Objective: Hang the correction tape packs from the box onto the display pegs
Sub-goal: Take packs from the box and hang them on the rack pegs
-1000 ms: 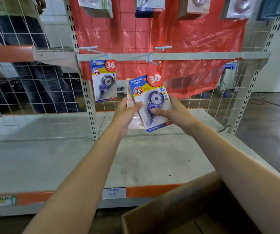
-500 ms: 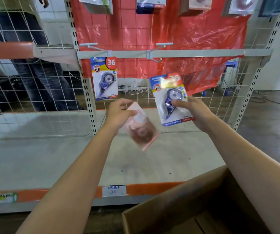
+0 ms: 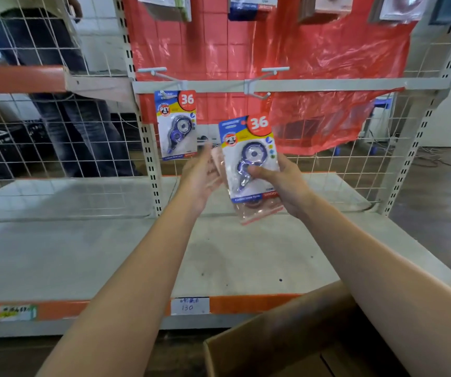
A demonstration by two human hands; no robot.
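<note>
beside the right hand (image 3: 281, 183), left hand (image 3: 201, 176) has returned.

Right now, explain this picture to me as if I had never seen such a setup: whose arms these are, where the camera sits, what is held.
There is no machine here. The two bare arms belong to a person wearing a camera on the head, so the one view looks forward and down over their own hands. The right hand grips a correction tape pack, thumb on its front. Behind it is a second pack in clear wrapping; the left hand is at its edge, blurred, so its grip is unclear. One pack already hangs on the left peg; the right peg is bare. Below is a grey shelf, and a cardboard box stands in the near corner. Another person stands behind the wire grid.
</note>
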